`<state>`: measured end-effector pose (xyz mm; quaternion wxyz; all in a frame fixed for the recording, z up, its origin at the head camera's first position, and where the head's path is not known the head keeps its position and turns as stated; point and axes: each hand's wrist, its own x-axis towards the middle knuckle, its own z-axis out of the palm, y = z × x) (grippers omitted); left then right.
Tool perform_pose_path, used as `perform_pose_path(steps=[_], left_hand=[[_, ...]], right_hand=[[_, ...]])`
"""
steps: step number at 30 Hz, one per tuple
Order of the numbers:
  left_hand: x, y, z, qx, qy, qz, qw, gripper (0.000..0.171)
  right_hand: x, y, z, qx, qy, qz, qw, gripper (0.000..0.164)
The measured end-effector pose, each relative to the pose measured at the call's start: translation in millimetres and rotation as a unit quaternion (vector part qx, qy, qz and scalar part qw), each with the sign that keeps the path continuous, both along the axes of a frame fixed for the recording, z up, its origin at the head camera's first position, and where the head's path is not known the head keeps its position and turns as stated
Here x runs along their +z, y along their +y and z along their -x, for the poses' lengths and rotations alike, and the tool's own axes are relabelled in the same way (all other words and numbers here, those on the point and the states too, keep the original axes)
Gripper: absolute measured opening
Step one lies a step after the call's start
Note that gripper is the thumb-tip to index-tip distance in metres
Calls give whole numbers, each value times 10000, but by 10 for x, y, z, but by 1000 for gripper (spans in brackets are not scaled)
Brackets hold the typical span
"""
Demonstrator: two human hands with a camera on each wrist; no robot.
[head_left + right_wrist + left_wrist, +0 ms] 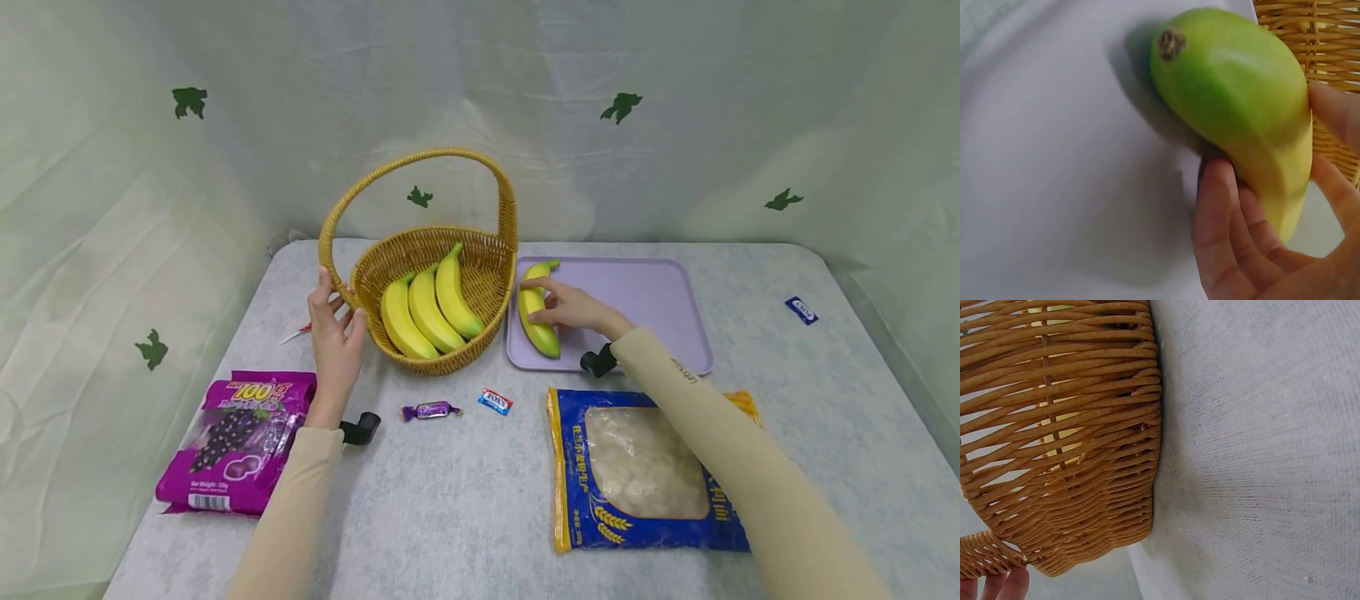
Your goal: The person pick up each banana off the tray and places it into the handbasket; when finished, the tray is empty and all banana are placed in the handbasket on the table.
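Observation:
A wicker basket (480, 340) with a tall hoop handle (429, 155) holds three yellow bananas (433, 308) side by side. My left hand (336, 342) grips the lower left end of that handle, and its fingertips (1013, 586) show against the weave in the left wrist view. Just right of the basket, a single banana (537, 312) with green ends lies along the left edge of a lilac tray (637, 312). My right hand (573, 307) holds this banana between thumb and fingers. In the right wrist view, the banana (1241, 87) partly hides the fingers behind it.
A purple grape candy bag (236, 442) lies at left, and a blue-and-yellow food bag (645, 467) lies beneath the right forearm. Small wrapped candies, one purple (431, 410), one red-and-blue (496, 401), one dark blue (802, 310), and a lollipop (296, 333) are scattered on the table (442, 508).

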<state>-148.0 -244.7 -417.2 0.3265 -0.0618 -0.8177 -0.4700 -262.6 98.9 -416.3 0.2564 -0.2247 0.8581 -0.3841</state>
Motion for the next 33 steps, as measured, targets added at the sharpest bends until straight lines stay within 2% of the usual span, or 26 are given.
perform_pose_path(steps=[5,13,23,33], left_hand=[[-2,4,3,6,30,53,10000,71],[4,10,-1,49,-55,14,10000,69],[-1,2,1,83,-141,3,9999,69],[5,11,-4,102,-153,-4,9998,69]], right_hand=[[-5,6,4,-269,-91,208,9994,63],[75,84,-19,-536,-467,1119,9912,65],[212,81,-143,-327,-463,1582,9858,67],[383,-118,-236,302,-355,1753,9834,64]])
